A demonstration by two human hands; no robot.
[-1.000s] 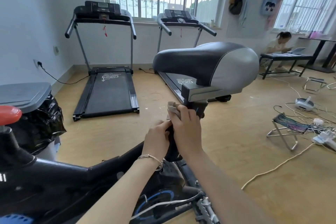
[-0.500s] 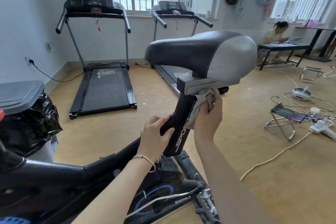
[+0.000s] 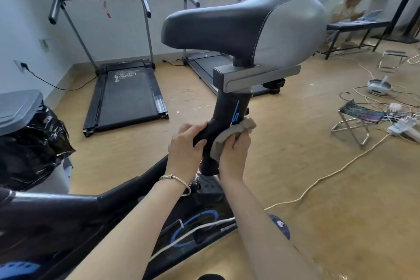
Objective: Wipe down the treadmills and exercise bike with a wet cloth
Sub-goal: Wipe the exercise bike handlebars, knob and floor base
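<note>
Exercise bike fills the foreground, its matte black tubular seat post leaning up to a flat grey bracket under a broad, smooth saddle, black at the nose and grey at the rear. Low on the seat post, the left hand wraps it from the left, fingers curled round the tube; a thin metal bracelet circles that wrist. On the opposite side of the seat post, the right hand grips a crumpled beige cloth and presses it against the tube, a loose fold sticking out above the knuckles. Beyond the seat post, by the wall, stand a treadmill with a flat dark belt and a second treadmill partly hidden by the saddle. Left of the seat post sits a glossy, wrinkled black bin bag.
</note>
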